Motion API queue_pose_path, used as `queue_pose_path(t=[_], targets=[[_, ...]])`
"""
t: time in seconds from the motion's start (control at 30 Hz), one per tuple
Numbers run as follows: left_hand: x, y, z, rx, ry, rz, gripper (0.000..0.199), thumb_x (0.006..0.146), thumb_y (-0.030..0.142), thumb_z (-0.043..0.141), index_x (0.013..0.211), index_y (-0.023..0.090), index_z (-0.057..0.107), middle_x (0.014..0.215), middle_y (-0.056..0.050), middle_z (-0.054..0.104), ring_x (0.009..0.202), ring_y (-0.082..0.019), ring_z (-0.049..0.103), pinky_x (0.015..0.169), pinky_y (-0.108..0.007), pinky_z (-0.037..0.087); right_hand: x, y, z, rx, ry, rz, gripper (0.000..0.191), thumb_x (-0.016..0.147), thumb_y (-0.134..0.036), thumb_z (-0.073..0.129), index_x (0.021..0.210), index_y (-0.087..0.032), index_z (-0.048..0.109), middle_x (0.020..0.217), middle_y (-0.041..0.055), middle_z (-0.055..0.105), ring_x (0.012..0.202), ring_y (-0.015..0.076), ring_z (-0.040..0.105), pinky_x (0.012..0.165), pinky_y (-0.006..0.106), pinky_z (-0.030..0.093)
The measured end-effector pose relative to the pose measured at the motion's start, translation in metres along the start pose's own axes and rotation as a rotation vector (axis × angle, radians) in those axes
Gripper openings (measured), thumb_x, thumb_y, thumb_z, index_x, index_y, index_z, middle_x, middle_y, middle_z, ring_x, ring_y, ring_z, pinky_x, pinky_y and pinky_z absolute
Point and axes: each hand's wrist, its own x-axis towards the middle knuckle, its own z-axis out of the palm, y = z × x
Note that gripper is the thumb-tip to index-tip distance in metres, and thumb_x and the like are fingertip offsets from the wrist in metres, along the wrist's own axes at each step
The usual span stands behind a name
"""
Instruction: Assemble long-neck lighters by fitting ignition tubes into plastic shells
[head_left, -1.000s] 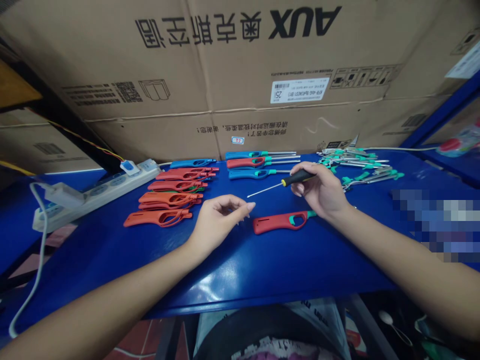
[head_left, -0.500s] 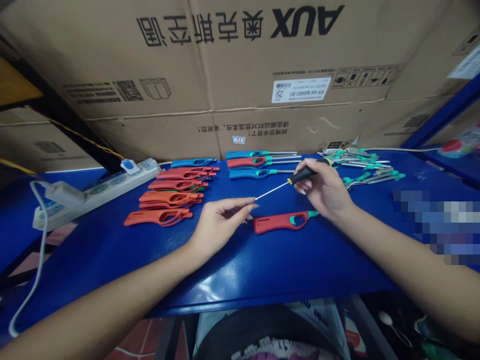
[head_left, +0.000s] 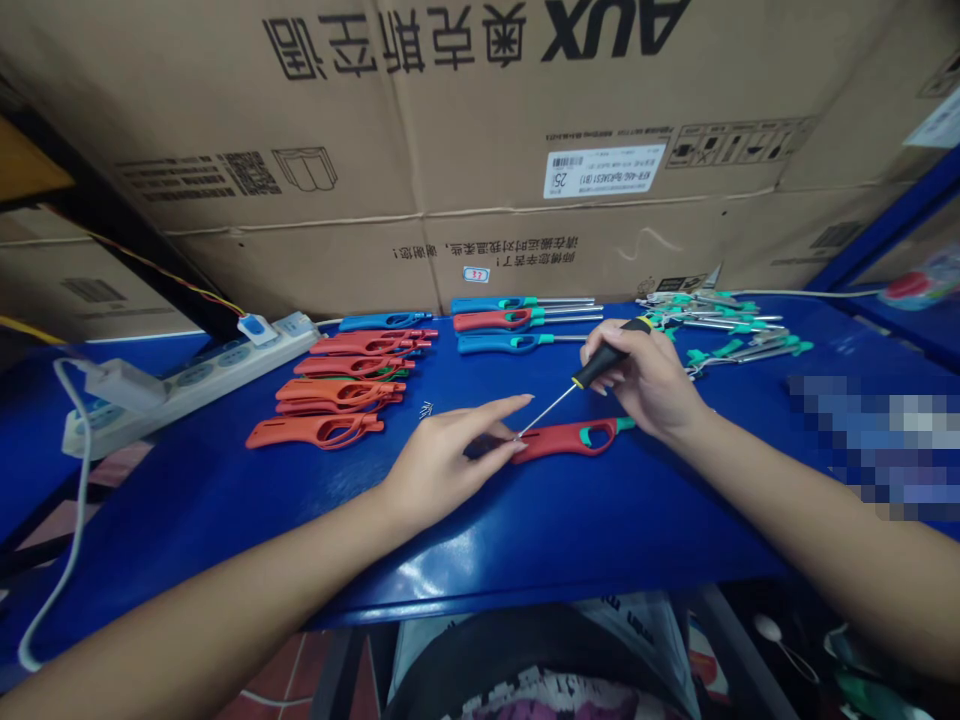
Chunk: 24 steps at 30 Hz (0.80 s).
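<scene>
My right hand (head_left: 649, 375) is closed round the black and yellow handle of a screwdriver (head_left: 600, 366). Its thin shaft slants down to the left. The tip meets the left end of a red lighter casing (head_left: 566, 440), which lies on the blue table and has a green trigger. At that same end is my left hand (head_left: 457, 455); its index finger stretches out above the tip, apart from the thumb, which is against the casing's end. The other left fingers are partly hidden. Several small screws (head_left: 426, 409) lie just behind my left hand.
Orange and red lighter casings (head_left: 337, 392) lie in a column at left. Lighters with metal tubes (head_left: 525, 320) lie at the back. At the back right is a pile of metal tubes with green parts (head_left: 727, 325). A power strip (head_left: 199, 375) and a cardboard box (head_left: 480, 220) border the table.
The screwdriver tip has moved down from between my left fingertips to the red casing's left end. My left index finger and thumb have parted, uncovering the small screws behind.
</scene>
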Motion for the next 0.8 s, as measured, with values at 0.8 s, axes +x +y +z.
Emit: queue_pose_path(t=[0.8], targets=[[-0.001,-0.001,0.003,0.087,-0.067,0.042,0.047,0.093,0.017,0.062,0.139,0.023,0.057,0.093,0.0,0.078,0.086,-0.016,0.072,0.082,-0.03,0.056,-0.007,-0.006,-0.001,-0.248,-0.242,-0.13,0.023,0.086,-0.044,0.07,0.088,-0.022,0.062,0.079,-0.0002,0.059,0.051,0.0115,0.056,0.039,0.024,0.043]])
